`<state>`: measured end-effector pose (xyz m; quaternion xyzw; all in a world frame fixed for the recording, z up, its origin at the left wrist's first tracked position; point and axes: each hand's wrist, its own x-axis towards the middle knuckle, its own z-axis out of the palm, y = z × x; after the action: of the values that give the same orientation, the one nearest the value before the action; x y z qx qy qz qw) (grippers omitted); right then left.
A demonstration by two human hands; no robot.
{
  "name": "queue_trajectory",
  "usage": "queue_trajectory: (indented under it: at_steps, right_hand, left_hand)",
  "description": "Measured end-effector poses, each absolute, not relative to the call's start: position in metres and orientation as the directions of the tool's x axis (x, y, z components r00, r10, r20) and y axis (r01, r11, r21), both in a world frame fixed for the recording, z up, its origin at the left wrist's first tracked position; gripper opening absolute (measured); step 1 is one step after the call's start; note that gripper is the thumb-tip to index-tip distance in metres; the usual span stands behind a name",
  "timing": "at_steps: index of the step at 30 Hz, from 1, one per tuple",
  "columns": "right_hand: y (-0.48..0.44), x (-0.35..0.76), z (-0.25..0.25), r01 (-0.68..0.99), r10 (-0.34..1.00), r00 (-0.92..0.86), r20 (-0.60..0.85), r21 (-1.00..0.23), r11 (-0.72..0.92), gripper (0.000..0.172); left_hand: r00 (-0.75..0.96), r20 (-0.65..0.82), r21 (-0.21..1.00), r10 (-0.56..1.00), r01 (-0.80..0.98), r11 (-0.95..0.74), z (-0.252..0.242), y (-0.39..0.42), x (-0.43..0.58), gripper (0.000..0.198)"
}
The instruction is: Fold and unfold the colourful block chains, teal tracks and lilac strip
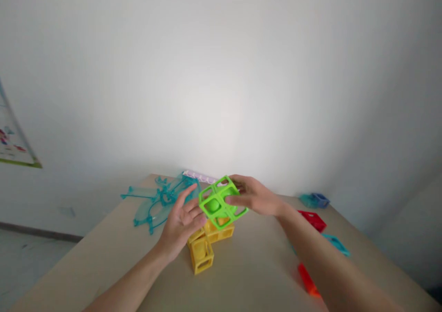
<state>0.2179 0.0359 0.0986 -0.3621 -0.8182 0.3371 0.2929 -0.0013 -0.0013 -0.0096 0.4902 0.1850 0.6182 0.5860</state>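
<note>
My right hand point(251, 195) grips a light green plastic block piece point(221, 202), an open frame with several square cells and rounded bulges inside. It is held tilted above the table. On its left side my left hand point(184, 217) is open, palm turned toward the green piece, fingers spread; whether its fingertips touch the piece I cannot tell. Below the green piece, yellow frame blocks point(202, 254) of the same style lie on the table, partly hidden by the green piece and my left hand.
The table point(255, 266) stands against a white wall point(221, 82). Translucent teal plastic parts point(162, 199) lie at back left, near a lilac patterned strip point(200, 177). Along the right are a red block point(313, 220), a light blue one point(335, 244), a dark blue one point(321, 200) and an orange-red one point(307, 280).
</note>
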Motion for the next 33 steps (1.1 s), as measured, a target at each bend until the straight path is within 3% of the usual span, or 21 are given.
queue_trajectory:
  at_steps: [2,3,8,18,24,33]
  right_hand:
    - [0.043,0.251,0.111,0.656,0.825,-0.472,0.310,-0.502,0.563,0.039]
    - [0.049,0.271,0.116,0.794,0.840,-0.393,0.374,-0.322,0.515,0.039]
    - [0.087,0.377,0.114,0.957,0.892,-0.213,0.399,-0.099,0.272,0.043]
    - [0.109,0.456,0.044,0.988,0.974,-0.146,0.175,0.082,0.133,0.053]
    - [0.118,0.457,0.027,0.985,0.989,-0.117,0.087,0.140,0.104,0.034]
    - [0.127,0.462,0.029,0.979,0.996,-0.073,0.045,0.195,0.063,0.031]
  left_hand:
    - [0.187,0.409,0.814,0.893,-0.517,-0.264,-0.009,-0.003,-0.002,0.068]
    - [0.185,0.412,0.818,0.892,-0.506,-0.273,-0.009,-0.004,-0.002,0.066]
    - [0.148,0.392,0.831,0.908,-0.481,-0.280,-0.010,-0.003,-0.002,0.057]
    - [0.161,0.383,0.834,0.909,-0.484,-0.266,-0.015,-0.002,-0.002,0.049]
    - [0.152,0.367,0.830,0.918,-0.498,-0.250,-0.013,-0.001,-0.002,0.047]
    - [0.144,0.356,0.822,0.923,-0.519,-0.236,-0.014,-0.001,-0.003,0.044]
